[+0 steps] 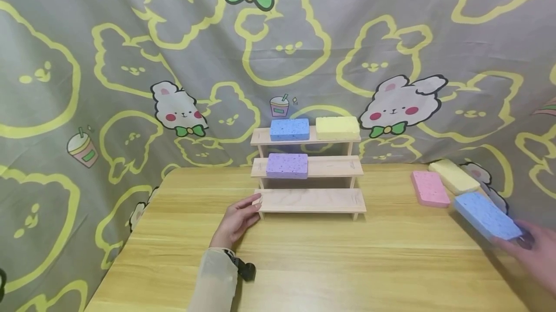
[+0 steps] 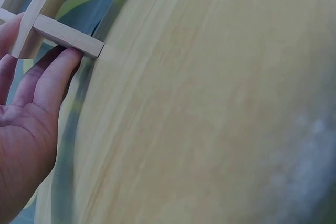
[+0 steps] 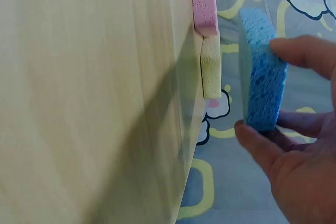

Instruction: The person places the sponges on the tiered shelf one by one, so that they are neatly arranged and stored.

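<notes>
A three-step wooden display rack (image 1: 309,200) stands on the table. My left hand (image 1: 236,221) grips the left end of its lowest step; in the left wrist view the hand (image 2: 31,114) has its thumb and fingers around the board's end, beside a leg (image 2: 71,36). At the far right my right hand (image 1: 536,249) pinches a blue sponge (image 1: 486,214) by its near end, held above the table. Thumb and fingers at opposite edges of that sponge (image 3: 266,77) show in the right wrist view. Close by lie a pink sponge (image 1: 430,189) and a yellow sponge (image 1: 453,176).
On the rack's top step sit another blue sponge (image 1: 289,129) and another yellow sponge (image 1: 337,128). A purple sponge (image 1: 286,165) rests on the middle step, toward the left. Behind the wooden table (image 1: 330,264) hangs a grey curtain (image 1: 304,71) with cartoon prints.
</notes>
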Tool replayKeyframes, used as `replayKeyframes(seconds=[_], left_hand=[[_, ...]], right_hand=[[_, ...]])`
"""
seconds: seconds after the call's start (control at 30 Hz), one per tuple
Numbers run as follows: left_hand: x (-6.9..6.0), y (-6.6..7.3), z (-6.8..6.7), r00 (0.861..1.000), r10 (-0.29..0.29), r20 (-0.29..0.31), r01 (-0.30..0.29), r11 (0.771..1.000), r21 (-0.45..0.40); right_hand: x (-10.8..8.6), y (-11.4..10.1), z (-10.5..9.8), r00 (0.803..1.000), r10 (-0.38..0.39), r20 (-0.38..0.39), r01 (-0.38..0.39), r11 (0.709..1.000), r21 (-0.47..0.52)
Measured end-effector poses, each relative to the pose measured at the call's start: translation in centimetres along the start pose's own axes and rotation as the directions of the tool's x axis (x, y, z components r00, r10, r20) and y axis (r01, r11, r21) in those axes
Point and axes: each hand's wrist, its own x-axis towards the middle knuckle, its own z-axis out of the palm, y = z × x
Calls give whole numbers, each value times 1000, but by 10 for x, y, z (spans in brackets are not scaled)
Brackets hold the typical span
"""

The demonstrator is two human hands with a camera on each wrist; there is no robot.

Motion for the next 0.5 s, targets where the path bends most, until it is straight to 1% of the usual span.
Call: replayKeyframes(seconds=[0.13,0.2,0.23,0.4,0.5], left_hand=[[0,0,-1,1000,3,-7,-3,1000,3],[0,0,-2,1000,-1,-5,1,1000,2],[-1,0,-2,1000,-3,-4,3,1000,2],[-2,-1,-2,1000,-10,9,10,1000,3],[0,0,-2,1000,-3,9,3,1000,11]], right_hand=[[4,-9,3,997,-68,23,66,994,88],[5,-15,7,995,-90,46,84,989,118],[4,-16,8,993,-106,44,100,987,126],[6,-27,16,987,-151,47,140,973,185],[11,-34,20,982,-170,84,147,964,223]])
